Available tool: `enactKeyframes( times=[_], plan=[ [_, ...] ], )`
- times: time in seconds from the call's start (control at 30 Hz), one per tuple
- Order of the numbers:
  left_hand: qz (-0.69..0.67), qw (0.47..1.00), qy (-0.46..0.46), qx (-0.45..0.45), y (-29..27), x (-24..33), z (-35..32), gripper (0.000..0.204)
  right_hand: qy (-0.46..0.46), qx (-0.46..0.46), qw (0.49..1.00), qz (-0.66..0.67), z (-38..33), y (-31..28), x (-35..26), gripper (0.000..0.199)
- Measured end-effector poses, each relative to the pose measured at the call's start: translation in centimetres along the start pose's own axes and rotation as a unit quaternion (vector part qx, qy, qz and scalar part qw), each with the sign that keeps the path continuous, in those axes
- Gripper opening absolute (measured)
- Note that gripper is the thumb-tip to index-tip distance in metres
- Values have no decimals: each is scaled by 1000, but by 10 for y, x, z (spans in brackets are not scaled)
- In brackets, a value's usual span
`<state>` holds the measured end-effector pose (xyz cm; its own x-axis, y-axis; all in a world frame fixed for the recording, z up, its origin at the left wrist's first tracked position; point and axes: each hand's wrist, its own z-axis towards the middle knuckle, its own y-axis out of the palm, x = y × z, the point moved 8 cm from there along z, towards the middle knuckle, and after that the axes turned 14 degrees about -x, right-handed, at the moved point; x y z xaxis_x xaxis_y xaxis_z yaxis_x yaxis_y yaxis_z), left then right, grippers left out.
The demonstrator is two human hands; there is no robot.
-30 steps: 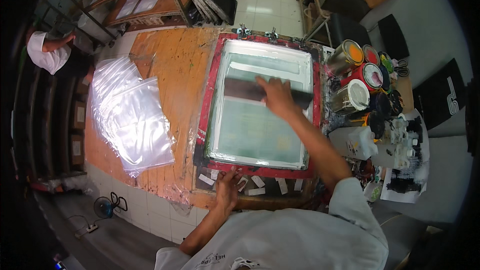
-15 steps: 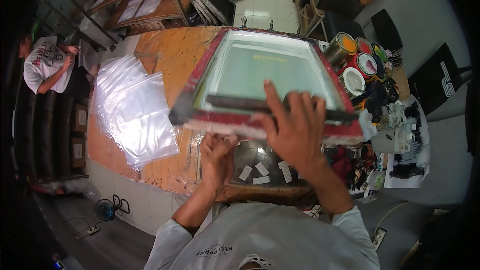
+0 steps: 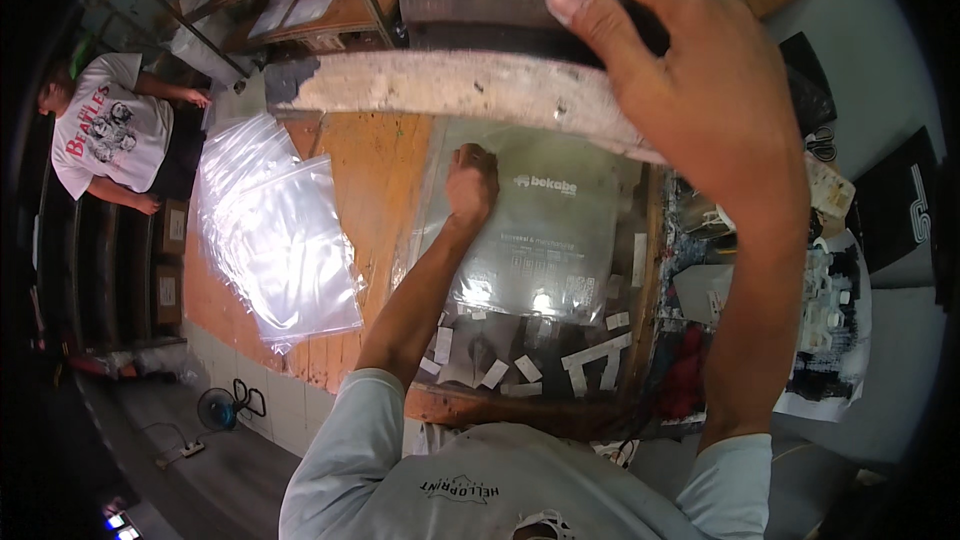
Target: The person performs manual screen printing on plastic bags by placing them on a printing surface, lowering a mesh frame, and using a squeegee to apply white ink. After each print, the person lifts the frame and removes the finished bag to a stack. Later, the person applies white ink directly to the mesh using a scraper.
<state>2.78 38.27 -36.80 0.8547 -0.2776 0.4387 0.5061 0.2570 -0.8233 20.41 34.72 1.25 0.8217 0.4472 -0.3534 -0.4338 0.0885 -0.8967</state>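
Note:
My right hand [image 3: 700, 80] grips a dark squeegee [image 3: 480, 15], its thumb lying along the near side and the other fingers partly hidden behind. The squeegee rests against the raised screen printing frame [image 3: 450, 88], whose pale, worn near edge faces me. Beneath it, a clear plastic bag [image 3: 540, 230] with white print lies flat on the dark, glossy printing base [image 3: 475, 355]. My left hand [image 3: 472, 183] is closed at the bag's upper left part, fingers curled down; the fingertips are hidden.
A fanned pile of clear zip bags [image 3: 285, 240] covers the wooden table's left side. White tape strips [image 3: 495, 373] mark the base. At right are scissors [image 3: 822, 143] and small white bottles [image 3: 825, 295]. Another person [image 3: 115, 130] stands at far left beside dark shelves.
The frame's near edge has swung up and away, uncovering the printed bag. My right hand has risen with the squeegee. My left hand has moved from below the frame's edge forward onto the bag.

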Motion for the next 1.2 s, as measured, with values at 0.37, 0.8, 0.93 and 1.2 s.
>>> enactKeyframes(
  times=[0.37, 0.8, 0.93, 1.2],
  plan=[
    [-172, 927, -305, 132, -136, -128, -80, 26, -5, 3, 1000, -31, 26, -12, 10, 54],
    [201, 768, -595, 126, -323, -388, -309, 64, 66, -53, 995, -46, 2, 9, 12, 51],
    [146, 791, -589, 78, -313, -412, -287, 69, 52, -45, 997, -46, -3, 5, 22, 48],
    [131, 793, -584, 114, -311, -453, -251, 71, 108, -67, 992, 7, -8, 6, 37, 51]
  ],
)
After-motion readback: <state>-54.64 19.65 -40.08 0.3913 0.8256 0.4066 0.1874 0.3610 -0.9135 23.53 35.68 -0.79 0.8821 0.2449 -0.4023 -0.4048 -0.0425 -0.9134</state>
